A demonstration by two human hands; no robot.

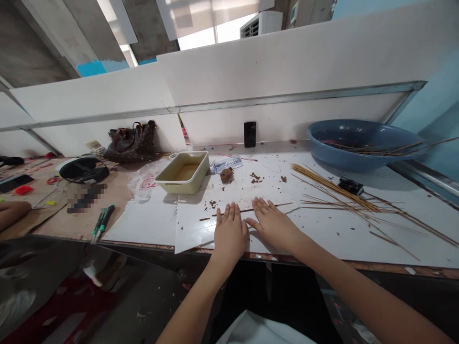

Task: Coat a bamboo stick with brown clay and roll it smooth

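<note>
The left hand [229,233] and right hand [274,225] both lie flat and open, palms down and gripping nothing, side by side near the front edge of a white plastic sheet [201,234]. Their fingers rest across a thin brown rod [251,209], which lies on the sheet just ahead of the palms. Whether it is clay or wood is hard to tell at this view. Small crumbs of brown clay [212,204] are scattered beside the rod.

To the left, two green-handled tools [102,222] lie on the bare wooden worktop [118,200]. At the far left edge, a second person's hand [12,212] rests on the wood. Straight ahead sits a lump of brown clay [226,175], beside a cream rectangular tray [184,172] holding a shallow brownish liquid, with a crumpled clear plastic bag [143,184] against it.

To the right, a loose bundle of thin wooden sticks [333,193] fans across the white surface, near a small black device [350,186]. Further back are a blue basin [358,143] with more sticks in it, a black phone [250,134] propped upright against the white wall, and a brown monogrammed handbag [131,143].
</note>
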